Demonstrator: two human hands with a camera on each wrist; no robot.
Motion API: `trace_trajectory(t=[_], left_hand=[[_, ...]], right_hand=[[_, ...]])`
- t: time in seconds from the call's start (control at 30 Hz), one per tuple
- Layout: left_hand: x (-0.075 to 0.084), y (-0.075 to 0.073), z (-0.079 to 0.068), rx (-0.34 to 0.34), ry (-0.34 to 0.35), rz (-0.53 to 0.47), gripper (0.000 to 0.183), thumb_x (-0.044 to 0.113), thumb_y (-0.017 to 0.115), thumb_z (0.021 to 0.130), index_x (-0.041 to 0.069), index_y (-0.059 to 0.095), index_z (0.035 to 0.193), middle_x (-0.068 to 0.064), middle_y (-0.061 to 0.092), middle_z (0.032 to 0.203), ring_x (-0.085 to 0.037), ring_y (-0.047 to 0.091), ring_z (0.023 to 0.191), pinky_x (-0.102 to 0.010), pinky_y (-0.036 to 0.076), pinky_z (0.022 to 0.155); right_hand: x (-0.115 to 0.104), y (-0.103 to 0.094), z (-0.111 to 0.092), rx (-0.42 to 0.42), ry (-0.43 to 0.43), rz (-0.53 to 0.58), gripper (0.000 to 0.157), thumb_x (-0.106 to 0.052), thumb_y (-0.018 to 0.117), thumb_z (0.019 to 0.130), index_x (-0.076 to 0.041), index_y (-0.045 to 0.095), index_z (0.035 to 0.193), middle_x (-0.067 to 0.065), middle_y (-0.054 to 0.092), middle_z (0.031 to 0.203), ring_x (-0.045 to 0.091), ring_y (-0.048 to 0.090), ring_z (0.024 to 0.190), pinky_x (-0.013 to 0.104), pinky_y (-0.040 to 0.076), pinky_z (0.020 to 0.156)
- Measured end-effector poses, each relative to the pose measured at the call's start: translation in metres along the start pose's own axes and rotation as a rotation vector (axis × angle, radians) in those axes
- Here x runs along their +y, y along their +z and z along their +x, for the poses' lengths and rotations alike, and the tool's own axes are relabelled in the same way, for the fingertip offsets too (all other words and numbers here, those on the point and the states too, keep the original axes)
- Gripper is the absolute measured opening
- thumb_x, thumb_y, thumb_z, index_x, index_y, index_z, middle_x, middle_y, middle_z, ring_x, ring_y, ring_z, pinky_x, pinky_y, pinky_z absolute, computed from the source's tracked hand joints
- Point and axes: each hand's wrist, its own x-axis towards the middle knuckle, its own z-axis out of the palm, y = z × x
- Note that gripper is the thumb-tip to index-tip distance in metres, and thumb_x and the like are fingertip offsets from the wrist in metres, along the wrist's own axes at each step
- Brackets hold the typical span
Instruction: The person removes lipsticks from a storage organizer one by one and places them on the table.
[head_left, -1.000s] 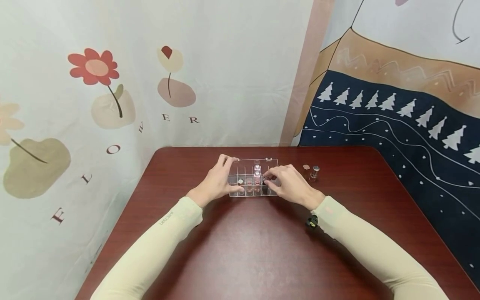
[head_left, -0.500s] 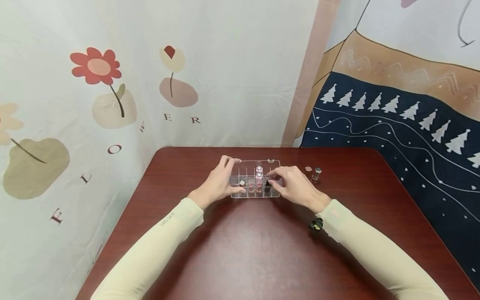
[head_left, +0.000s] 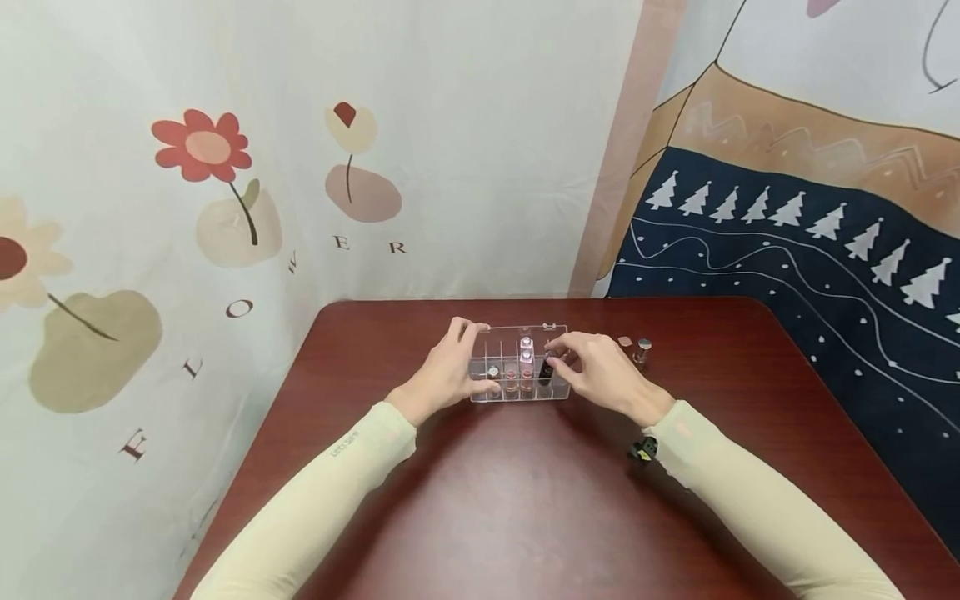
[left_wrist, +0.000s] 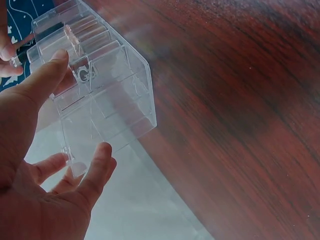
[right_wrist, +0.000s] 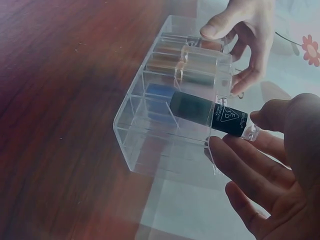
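A clear plastic divided box [head_left: 520, 398] stands on the table, holding several small cosmetic tubes. My left hand [head_left: 444, 367] grips its left end, thumb [left_wrist: 57, 60] on the near face and fingers behind. My right hand [head_left: 600, 367] pinches the clear end of a black lipstick tube [right_wrist: 230, 119] at the box's right part. In the right wrist view, that tube sits tilted, its lower part within a compartment and its lettered part outside. Pink-topped clear tubes [head_left: 527, 357] stand just left of it. A silver-topped piece [head_left: 492, 372] sits near my left thumb.
To the right of the box, a small clear container with a silver top [head_left: 642, 348] stands on the dark red table [head_left: 510, 500]. Beside it is a small pinkish piece [head_left: 626, 342]. A printed curtain [head_left: 480, 167] hangs behind the table's far edge.
The black lipstick tube has risen slightly in its compartment and shows more in my right hand. My left hand keeps its grip on the box. The head view has shifted a little.
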Motion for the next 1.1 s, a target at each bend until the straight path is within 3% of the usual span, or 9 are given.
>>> trace_trajectory(t=[0.33, 0.6, 1.1], left_hand=[[0.011, 0.009, -0.006, 0.025, 0.009, -0.017, 0.106, 0.038, 0.106, 0.087, 0.004, 0.047, 0.168, -0.021, 0.048, 0.154, -0.045, 0.071, 0.123, -0.057, 0.064, 0.111], [0.004, 0.006, -0.010, 0.019, -0.008, -0.001, 0.107, 0.040, 0.107, 0.086, 0.006, 0.046, 0.168, -0.020, 0.047, 0.154, -0.043, 0.070, 0.124, -0.056, 0.063, 0.112], [0.000, -0.001, 0.000, 0.006, -0.001, 0.012, 0.104, 0.039, 0.106, 0.088, 0.008, 0.046, 0.168, -0.019, 0.047, 0.155, -0.041, 0.072, 0.120, -0.057, 0.064, 0.109]], right_hand=[[0.003, -0.012, -0.006, 0.004, 0.009, 0.012, 0.022, -0.009, 0.088, 0.103, -0.005, 0.084, 0.124, 0.009, 0.087, 0.113, 0.017, 0.082, 0.090, 0.041, 0.071, 0.081], [0.001, -0.020, -0.007, 0.038, -0.019, 0.033, 0.023, -0.009, 0.087, 0.104, -0.002, 0.084, 0.126, 0.009, 0.086, 0.114, 0.017, 0.083, 0.092, 0.045, 0.072, 0.084], [0.015, -0.052, -0.014, 0.151, -0.010, -0.004, 0.024, -0.005, 0.087, 0.102, -0.004, 0.085, 0.125, 0.007, 0.087, 0.111, 0.017, 0.082, 0.089, 0.048, 0.069, 0.079]])
